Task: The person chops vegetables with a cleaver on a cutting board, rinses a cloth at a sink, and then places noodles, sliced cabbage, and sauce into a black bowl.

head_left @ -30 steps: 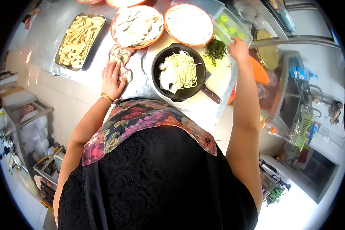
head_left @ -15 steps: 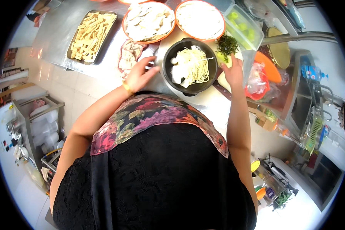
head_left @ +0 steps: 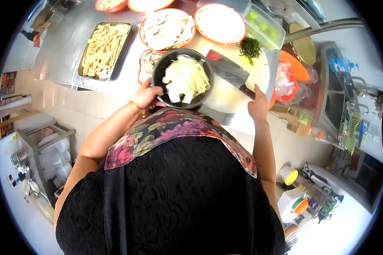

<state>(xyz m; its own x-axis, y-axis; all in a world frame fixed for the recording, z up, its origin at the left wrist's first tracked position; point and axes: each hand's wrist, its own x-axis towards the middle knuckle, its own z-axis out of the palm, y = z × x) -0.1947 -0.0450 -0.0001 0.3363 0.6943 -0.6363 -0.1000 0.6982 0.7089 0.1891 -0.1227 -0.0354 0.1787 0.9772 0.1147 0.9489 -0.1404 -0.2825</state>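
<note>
My left hand grips the near left rim of a black pot, its thumb over the edge. Inside lie pale noodles and white chunks. To the right, a cleaver rests on a round pale cutting board, its blade toward the far left. My right hand is closed around the end of the cleaver's dark handle, index finger stretched along it. A small heap of dark green shreds sits at the board's far right.
Beyond the board stand orange-rimmed bowls of white slices and white shreds. A clear tub holds green pieces. A metal tray of yellow strips lies left. A crumpled cloth touches the pot's left side.
The pot has moved left off the cutting board, with my left hand now gripping its rim. This uncovers the cleaver. My right hand has come down from the green shreds to the cleaver's handle.
</note>
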